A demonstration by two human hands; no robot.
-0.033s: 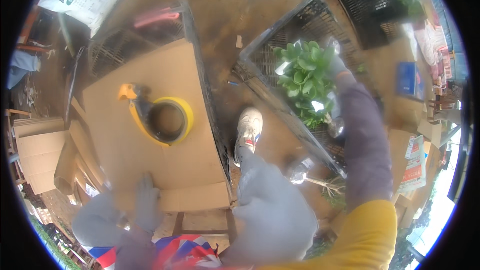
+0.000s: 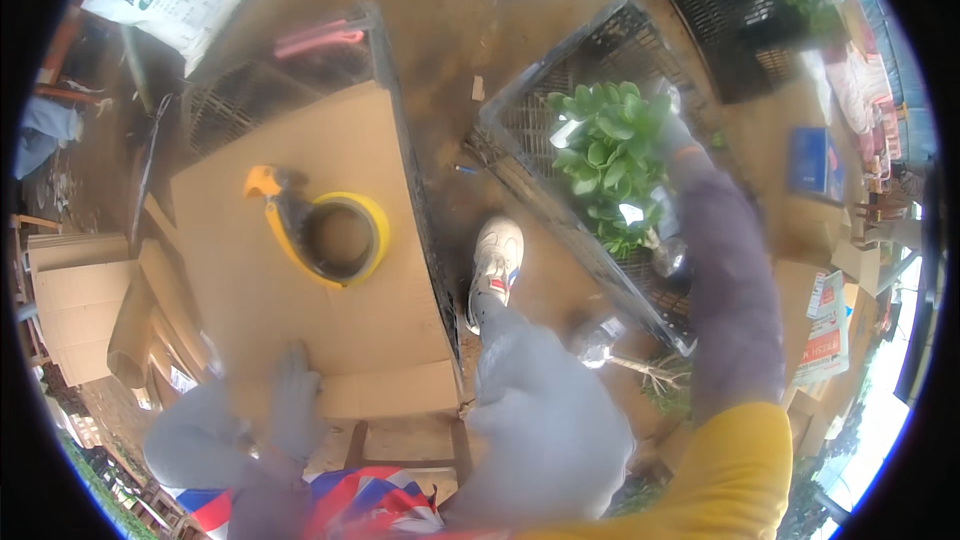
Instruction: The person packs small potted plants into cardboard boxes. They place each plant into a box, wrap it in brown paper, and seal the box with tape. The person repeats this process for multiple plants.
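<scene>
The right hand, gloved, is reaching into the black crate right of centre and is touching or nearly touching the right side of the leafy green plants. Its fingers are partly curling, but blur is obscuring them; whether they are gripping anything cannot be told. The left hand, also gloved, is lying at the lower left with fingers extended, pressing flat on the lower edge of the cardboard sheet and holding nothing visible.

Regarding progress: the plants are lying inside the crate, with white tags showing among the leaves and a shiny wrapped bundle sitting just below them. The handling of the plants is therefore appearing to be under way and not finished, since none is resting on the cardboard. The sheet is lying open across the left half of the frame; a crease is running near its lower edge, but it is not standing as a box. The yellow tape roll and its dispenser are sitting on it, out of both hands; no tape is visibly joining anything. A second wrapped bundle, with bare stems, is lying outside the crate at lower centre-right. How many plants are awaiting handling is not being shown.
</scene>
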